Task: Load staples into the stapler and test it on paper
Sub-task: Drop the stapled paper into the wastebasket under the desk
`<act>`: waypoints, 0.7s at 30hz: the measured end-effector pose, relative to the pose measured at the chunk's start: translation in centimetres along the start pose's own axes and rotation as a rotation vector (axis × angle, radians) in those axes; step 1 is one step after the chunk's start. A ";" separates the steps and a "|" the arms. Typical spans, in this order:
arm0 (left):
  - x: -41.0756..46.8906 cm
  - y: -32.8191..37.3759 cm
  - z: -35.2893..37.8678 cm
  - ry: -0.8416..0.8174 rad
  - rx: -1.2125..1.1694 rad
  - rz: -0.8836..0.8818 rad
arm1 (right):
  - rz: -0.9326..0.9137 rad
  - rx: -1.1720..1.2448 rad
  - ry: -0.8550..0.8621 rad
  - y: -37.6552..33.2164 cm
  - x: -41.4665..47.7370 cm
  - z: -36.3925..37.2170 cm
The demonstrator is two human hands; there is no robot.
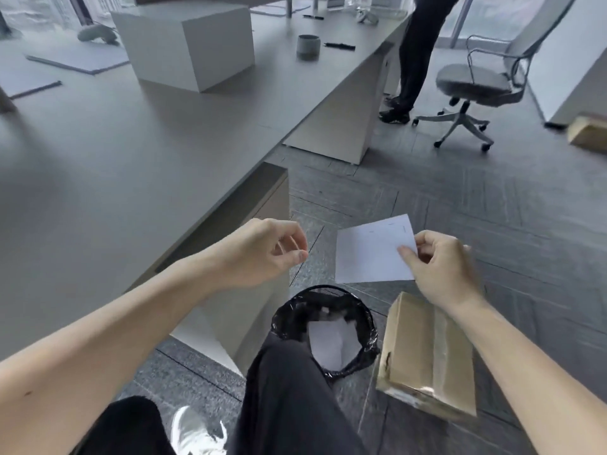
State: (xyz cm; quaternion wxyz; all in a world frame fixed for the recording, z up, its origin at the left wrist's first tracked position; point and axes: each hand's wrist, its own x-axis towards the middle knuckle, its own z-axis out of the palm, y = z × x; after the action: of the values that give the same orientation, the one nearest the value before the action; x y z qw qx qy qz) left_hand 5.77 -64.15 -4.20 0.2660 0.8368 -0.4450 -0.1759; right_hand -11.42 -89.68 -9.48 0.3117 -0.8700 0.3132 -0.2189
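Paper (pixel 369 254), faint staple marks, pinched by right hand (pixel 440 270); left hand (pixel 266 251) loosely curled, empty. Wastebasket (pixel 328 326) at six o'clock. Stapler unseen; test apparently done.

Left hand (pixel 262 254) seemingly empty, loosely curled; right grip (pixel 440 267) pinched.

**Office surroundings: non-task items**

- Table (pixel 131 152): long, grey, filling the 9 to 12 o'clock area.
- White box (pixel 187 44): on the table, 11 o'clock.
- Grey cup (pixel 308 46): on the table at 12 o'clock, a black pen (pixel 339 46) just beside it.
- Office chair (pixel 476 83): wheeled, 2 o'clock.
- Standing person's legs (pixel 414 57): 1 o'clock, beside the table's end.
- Waste bin (pixel 328 330): black liner, white paper inside, 6 o'clock.
- Cardboard box (pixel 427 359): taped, on the floor, touching the bin, 5 o'clock.
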 end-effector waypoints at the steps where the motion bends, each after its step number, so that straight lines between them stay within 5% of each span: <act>1: 0.3 -0.5 0.6 -0.021 0.016 0.009 | 0.006 -0.041 -0.003 0.5 -0.1 0.8; 21: 2.7 -10.1 11.2 -0.161 -0.003 -0.068 | 0.371 -0.525 -0.482 14.9 -1.6 20.4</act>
State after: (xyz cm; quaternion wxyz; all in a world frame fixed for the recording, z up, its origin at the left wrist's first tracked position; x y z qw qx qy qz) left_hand 7.84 -64.97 -19.31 0.2243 0.8343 -0.4360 -0.2520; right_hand -6.88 -89.43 -34.38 0.1775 -0.8752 0.4282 0.1387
